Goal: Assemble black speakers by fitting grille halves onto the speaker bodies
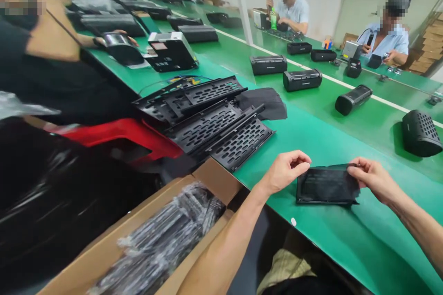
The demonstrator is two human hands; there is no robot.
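Note:
A thin black mesh sheet is stretched over a black plastic grille panel lying on the green bench near me. My left hand is closed in a pinch at the sheet's upper left corner. At the upper right corner, my right hand pinches the same sheet between thumb and fingers. The panel's slots show only faintly through the mesh. Further left on the bench lies a pile of slotted black grille panels, with a stack of dark sheets beside it.
An open cardboard box of plastic-wrapped parts stands at the bench edge, left of my arm. Black speaker housings sit on the green conveyor beyond. A co-worker is at the left, and others work across the line. A red crate is beside the box.

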